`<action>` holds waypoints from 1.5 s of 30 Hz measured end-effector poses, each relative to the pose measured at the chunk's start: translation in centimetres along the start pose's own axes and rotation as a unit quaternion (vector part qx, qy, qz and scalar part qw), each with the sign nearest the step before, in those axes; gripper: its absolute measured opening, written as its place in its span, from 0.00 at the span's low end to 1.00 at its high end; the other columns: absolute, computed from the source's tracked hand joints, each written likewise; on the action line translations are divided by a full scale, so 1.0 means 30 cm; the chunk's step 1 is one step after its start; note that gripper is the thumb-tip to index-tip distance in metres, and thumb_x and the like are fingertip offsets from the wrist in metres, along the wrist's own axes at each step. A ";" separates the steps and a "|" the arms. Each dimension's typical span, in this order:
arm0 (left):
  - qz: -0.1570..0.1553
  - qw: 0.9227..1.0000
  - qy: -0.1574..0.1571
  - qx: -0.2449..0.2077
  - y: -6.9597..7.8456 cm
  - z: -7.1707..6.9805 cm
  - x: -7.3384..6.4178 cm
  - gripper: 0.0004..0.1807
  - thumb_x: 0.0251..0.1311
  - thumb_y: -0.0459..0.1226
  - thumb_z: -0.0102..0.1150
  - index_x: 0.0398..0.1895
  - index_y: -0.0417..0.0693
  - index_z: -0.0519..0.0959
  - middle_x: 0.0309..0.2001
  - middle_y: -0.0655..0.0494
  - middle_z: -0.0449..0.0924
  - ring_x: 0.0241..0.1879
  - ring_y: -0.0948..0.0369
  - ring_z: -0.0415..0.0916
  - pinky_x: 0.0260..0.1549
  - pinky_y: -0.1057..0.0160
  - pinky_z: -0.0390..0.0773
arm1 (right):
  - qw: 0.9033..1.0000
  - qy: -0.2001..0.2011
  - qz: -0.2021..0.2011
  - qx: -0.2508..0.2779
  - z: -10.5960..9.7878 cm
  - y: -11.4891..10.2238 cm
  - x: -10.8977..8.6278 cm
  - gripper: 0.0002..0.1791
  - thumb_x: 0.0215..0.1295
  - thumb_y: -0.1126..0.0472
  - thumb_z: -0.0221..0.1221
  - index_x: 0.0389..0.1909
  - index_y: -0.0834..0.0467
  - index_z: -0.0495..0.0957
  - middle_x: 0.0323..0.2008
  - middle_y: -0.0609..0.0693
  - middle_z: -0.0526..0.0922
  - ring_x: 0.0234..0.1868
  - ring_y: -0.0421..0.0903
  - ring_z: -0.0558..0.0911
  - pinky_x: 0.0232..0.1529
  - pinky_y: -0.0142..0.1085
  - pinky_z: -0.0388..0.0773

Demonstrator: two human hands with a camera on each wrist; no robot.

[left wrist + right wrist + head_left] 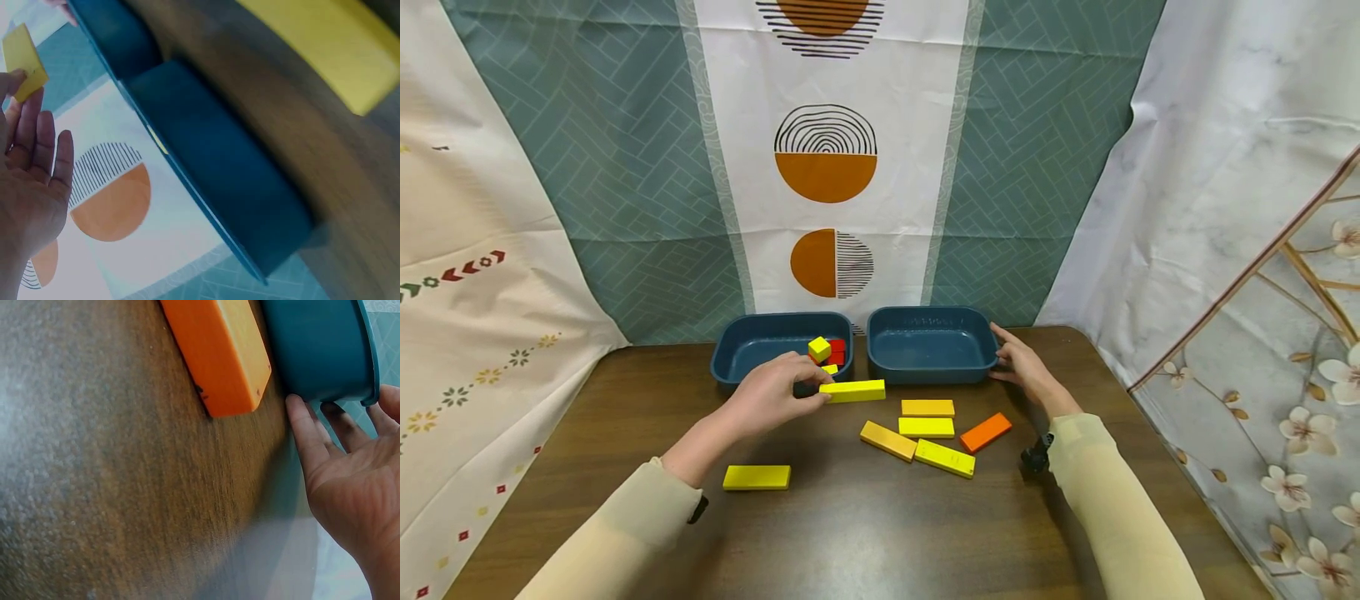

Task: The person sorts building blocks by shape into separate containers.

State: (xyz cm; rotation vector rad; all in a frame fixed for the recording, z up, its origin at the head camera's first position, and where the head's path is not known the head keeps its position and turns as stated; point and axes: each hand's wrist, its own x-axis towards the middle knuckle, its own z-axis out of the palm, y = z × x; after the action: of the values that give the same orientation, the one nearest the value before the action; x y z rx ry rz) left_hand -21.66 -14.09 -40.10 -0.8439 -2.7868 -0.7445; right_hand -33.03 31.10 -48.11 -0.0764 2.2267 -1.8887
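My left hand [781, 390] pinches the near end of a long yellow block [857, 391] between thumb and fingertips, holding it in front of the two bins. In the left wrist view the same block [26, 59] stands up from the fingertips, the other fingers loosely extended. My right hand [1026, 371] is at the right end of the dark blue right bin [934, 375]; in the right wrist view its spread fingers [309, 434] rest against the bin's outer wall [325, 369]. Close by lies an orange block [986, 432].
Left of the right bin stands a matching blue bin [737, 367], with red blocks [837, 346] and yellow cubes [819, 348] at its right end. Several yellow and light-orange blocks [926, 427] lie before the right bin. Another yellow block [757, 477] lies below the left forearm. Patterned curtains surround the table.
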 end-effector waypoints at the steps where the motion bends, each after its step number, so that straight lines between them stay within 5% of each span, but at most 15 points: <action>1: -0.006 1.000 0.002 0.000 0.006 0.001 0.013 0.09 0.61 0.46 0.73 0.44 0.61 0.88 0.39 0.70 0.79 0.40 0.64 0.73 0.39 0.61 0.78 | 1.000 0.000 0.000 0.001 0.000 0.001 0.001 0.39 0.73 0.66 0.37 0.84 0.45 0.46 0.82 0.52 0.36 0.75 0.63 0.57 0.67 0.61 0.66; 22: -0.033 0.998 0.035 0.039 0.051 0.029 0.265 0.10 0.66 0.44 0.67 0.45 0.53 0.88 0.39 0.59 0.82 0.39 0.60 0.71 0.37 0.60 0.77 | 1.000 0.002 0.002 0.000 0.009 0.002 0.002 0.39 0.73 0.66 0.37 0.84 0.46 0.46 0.82 0.53 0.38 0.71 0.63 0.63 0.67 0.60 0.67; 45: -0.062 0.997 0.023 0.050 0.069 0.143 0.387 0.12 0.68 0.44 0.65 0.50 0.52 0.88 0.42 0.59 0.83 0.42 0.59 0.72 0.42 0.58 0.78 | 1.000 0.009 0.004 -0.003 0.002 0.001 0.000 0.39 0.72 0.66 0.37 0.84 0.46 0.46 0.82 0.53 0.38 0.71 0.63 0.61 0.68 0.60 0.67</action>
State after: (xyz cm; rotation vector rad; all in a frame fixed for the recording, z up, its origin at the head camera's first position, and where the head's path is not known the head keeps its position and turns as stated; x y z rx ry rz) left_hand -30.15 -4.83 -39.89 -0.6341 -2.8293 -0.6256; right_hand -33.01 31.05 -48.16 -0.0502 2.2421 -1.8854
